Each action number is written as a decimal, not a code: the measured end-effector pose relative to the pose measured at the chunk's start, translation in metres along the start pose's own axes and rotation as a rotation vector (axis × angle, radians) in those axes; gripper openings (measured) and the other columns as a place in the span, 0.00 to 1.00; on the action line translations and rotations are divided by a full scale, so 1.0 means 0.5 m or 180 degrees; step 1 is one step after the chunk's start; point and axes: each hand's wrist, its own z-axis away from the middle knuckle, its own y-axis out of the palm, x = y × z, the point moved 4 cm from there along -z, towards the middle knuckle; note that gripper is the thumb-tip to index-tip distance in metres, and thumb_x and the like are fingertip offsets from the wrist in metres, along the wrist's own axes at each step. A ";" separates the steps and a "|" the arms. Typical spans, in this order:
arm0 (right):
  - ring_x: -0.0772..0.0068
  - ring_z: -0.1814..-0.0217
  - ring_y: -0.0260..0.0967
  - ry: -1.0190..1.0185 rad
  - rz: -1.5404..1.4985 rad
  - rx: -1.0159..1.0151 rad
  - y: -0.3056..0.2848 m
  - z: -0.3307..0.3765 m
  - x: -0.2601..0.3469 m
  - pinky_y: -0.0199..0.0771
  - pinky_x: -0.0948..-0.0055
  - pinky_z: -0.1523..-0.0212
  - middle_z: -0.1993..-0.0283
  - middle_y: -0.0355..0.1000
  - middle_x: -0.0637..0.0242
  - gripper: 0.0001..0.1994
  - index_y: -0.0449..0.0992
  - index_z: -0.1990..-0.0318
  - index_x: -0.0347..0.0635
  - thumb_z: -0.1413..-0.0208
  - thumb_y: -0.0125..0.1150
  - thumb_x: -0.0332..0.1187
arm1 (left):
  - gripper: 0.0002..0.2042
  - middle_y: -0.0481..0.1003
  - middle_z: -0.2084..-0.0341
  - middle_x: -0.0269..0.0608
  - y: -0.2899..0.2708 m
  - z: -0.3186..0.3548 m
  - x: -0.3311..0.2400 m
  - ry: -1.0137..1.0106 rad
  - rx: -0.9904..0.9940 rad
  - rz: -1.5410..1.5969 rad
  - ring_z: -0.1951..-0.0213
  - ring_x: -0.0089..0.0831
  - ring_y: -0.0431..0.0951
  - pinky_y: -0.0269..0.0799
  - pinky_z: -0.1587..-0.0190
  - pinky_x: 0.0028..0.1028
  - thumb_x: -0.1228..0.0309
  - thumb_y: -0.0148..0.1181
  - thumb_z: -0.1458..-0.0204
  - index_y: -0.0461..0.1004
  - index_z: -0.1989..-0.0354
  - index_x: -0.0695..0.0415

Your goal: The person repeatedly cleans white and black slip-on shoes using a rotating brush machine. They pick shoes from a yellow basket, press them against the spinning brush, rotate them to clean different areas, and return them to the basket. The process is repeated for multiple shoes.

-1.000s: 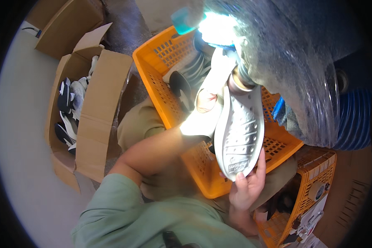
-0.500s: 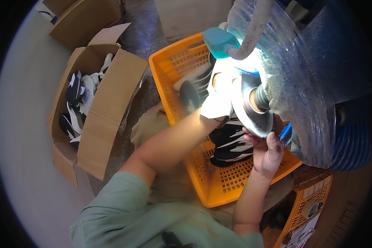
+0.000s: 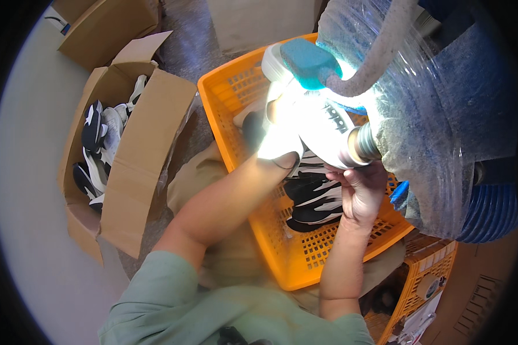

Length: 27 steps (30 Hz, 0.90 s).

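Observation:
A white sports shoe (image 3: pixel 322 129) with dark eyelets is held at an angle under a bright lamp, its lower end against a round spindle wheel (image 3: pixel 361 144) on the machine. My left hand (image 3: pixel 279 141), in what looks like a white glove, grips the shoe from the left; glare washes out most of its fingers. From below, my right hand (image 3: pixel 362 192) is closed on the shoe's lower end beside the wheel, thumb up. Beneath both hands is an orange plastic basket (image 3: pixel 288 270) with several black-and-white shoes (image 3: pixel 313 210) lined up inside.
A teal lamp head (image 3: pixel 311 62) on a bent grey arm (image 3: pixel 380 57) hangs just above the shoe. Plastic sheeting (image 3: pixel 420 132) wraps the machine at right, over a blue ribbed hose (image 3: pixel 489 210). At left stands an open cardboard box (image 3: pixel 147 155) of shoes; another orange basket (image 3: pixel 426 282) is lower right.
The shoe has turned: its sole faced up before, and now its eyelet side shows. My left hand has shifted left and down, my right slightly left. The view has moved a little.

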 end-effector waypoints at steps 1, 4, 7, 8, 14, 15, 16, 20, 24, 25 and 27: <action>0.51 0.63 0.80 -0.0086 0.0087 -0.0073 0.003 0.001 -0.001 0.88 0.67 0.66 0.57 0.76 0.46 0.25 0.68 0.48 0.22 0.52 0.70 0.26 | 0.15 0.76 0.60 0.43 -0.003 -0.002 0.003 -0.0001 -0.0011 -0.0063 0.58 0.33 0.78 0.76 0.54 0.33 0.68 0.55 0.41 0.70 0.48 0.61; 0.54 0.60 0.80 -0.0172 0.0516 -0.0214 0.017 0.015 -0.004 0.87 0.70 0.65 0.55 0.75 0.49 0.29 0.65 0.45 0.23 0.48 0.70 0.33 | 0.15 0.76 0.60 0.43 -0.013 -0.002 0.014 -0.0101 -0.0094 0.0040 0.59 0.33 0.78 0.76 0.54 0.33 0.68 0.56 0.42 0.70 0.49 0.61; 0.63 0.53 0.75 -0.0263 0.0333 -0.0039 0.046 0.053 -0.007 0.87 0.68 0.63 0.51 0.72 0.53 0.27 0.65 0.43 0.25 0.47 0.68 0.31 | 0.16 0.76 0.59 0.42 -0.017 0.025 0.029 -0.0617 -0.0396 0.1389 0.58 0.34 0.79 0.77 0.54 0.33 0.66 0.56 0.42 0.71 0.48 0.59; 0.67 0.53 0.74 -0.0069 0.0283 -0.0031 0.051 0.071 -0.009 0.83 0.72 0.60 0.51 0.72 0.53 0.33 0.56 0.35 0.27 0.43 0.65 0.29 | 0.16 0.77 0.58 0.41 -0.018 0.041 0.038 -0.0968 -0.0677 0.1880 0.58 0.35 0.79 0.77 0.54 0.34 0.65 0.56 0.41 0.71 0.47 0.59; 0.75 0.55 0.74 0.0192 0.1951 -0.0453 0.063 0.249 0.003 0.75 0.79 0.56 0.55 0.74 0.58 0.40 0.47 0.29 0.30 0.51 0.56 0.19 | 0.23 0.72 0.51 0.44 -0.001 0.111 0.024 -0.1903 -0.0663 0.1559 0.51 0.36 0.73 0.72 0.49 0.39 0.51 0.40 0.36 0.67 0.44 0.56; 0.71 0.54 0.74 0.0335 0.2471 -0.0355 0.056 0.272 0.019 0.74 0.75 0.53 0.54 0.74 0.57 0.41 0.46 0.29 0.30 0.54 0.53 0.18 | 0.23 0.71 0.50 0.44 0.007 0.115 0.023 -0.2145 -0.0732 0.1702 0.50 0.36 0.72 0.72 0.48 0.39 0.50 0.37 0.35 0.67 0.44 0.55; 0.70 0.52 0.75 0.0497 0.2333 -0.0366 0.050 0.294 0.034 0.75 0.75 0.52 0.52 0.74 0.54 0.41 0.45 0.29 0.29 0.52 0.55 0.17 | 0.24 0.70 0.49 0.44 0.017 0.117 0.022 -0.2373 -0.0792 0.1853 0.49 0.36 0.71 0.71 0.48 0.40 0.49 0.35 0.34 0.66 0.44 0.55; 0.60 0.46 0.73 0.0512 0.1400 -0.0638 0.032 0.354 0.102 0.73 0.66 0.44 0.45 0.71 0.44 0.42 0.40 0.29 0.26 0.51 0.53 0.18 | 0.31 0.75 0.56 0.44 0.075 0.114 -0.005 -0.1498 -0.0507 0.1497 0.54 0.37 0.76 0.73 0.46 0.38 0.39 0.45 0.40 0.70 0.48 0.58; 0.56 0.43 0.72 0.0333 0.0855 -0.0938 -0.014 0.370 0.156 0.72 0.64 0.42 0.41 0.66 0.37 0.42 0.42 0.31 0.19 0.53 0.53 0.26 | 0.28 0.74 0.55 0.41 0.138 0.138 -0.021 -0.1674 0.0475 0.2844 0.52 0.34 0.75 0.71 0.45 0.34 0.44 0.45 0.38 0.68 0.46 0.57; 0.54 0.41 0.71 0.0350 0.0802 -0.1022 -0.021 0.370 0.160 0.70 0.63 0.40 0.39 0.64 0.36 0.42 0.44 0.32 0.17 0.54 0.55 0.29 | 0.28 0.74 0.54 0.41 0.141 0.135 -0.024 -0.1618 0.0649 0.3018 0.52 0.34 0.75 0.71 0.45 0.34 0.44 0.46 0.38 0.67 0.45 0.57; 0.54 0.40 0.70 0.0460 0.0637 -0.0983 -0.026 0.357 0.153 0.68 0.62 0.38 0.38 0.63 0.36 0.43 0.44 0.32 0.16 0.55 0.56 0.30 | 0.28 0.74 0.53 0.41 0.124 0.115 -0.022 -0.1482 0.0518 0.2780 0.51 0.33 0.74 0.70 0.45 0.33 0.44 0.48 0.39 0.67 0.44 0.57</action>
